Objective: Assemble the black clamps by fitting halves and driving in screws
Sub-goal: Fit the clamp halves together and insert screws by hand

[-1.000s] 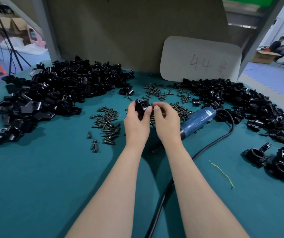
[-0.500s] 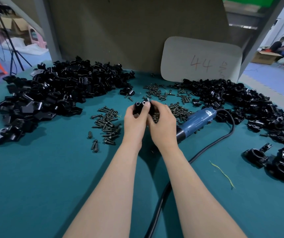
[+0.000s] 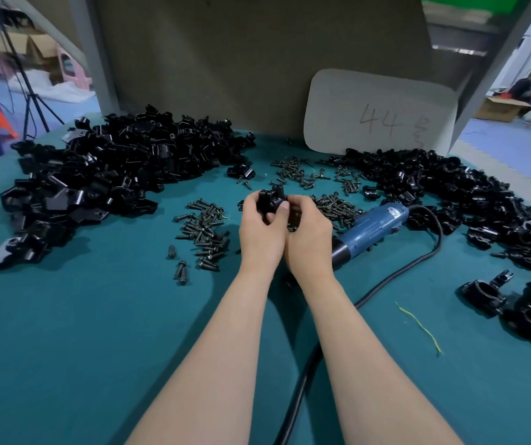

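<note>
Gap between left hand (image 3: 259,234) and right hand (image 3: 310,237) closed since earlier, clamp (image 3: 270,199) pinched in curled fingers (image 3: 250,203) of both, held above counter (image 3: 97,316), lugs pointed up and away, long axis unclear.

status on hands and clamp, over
Left hand and right hand both grip the clamp. Driver lies untouched beside right hand. Nothing blocking.
</note>
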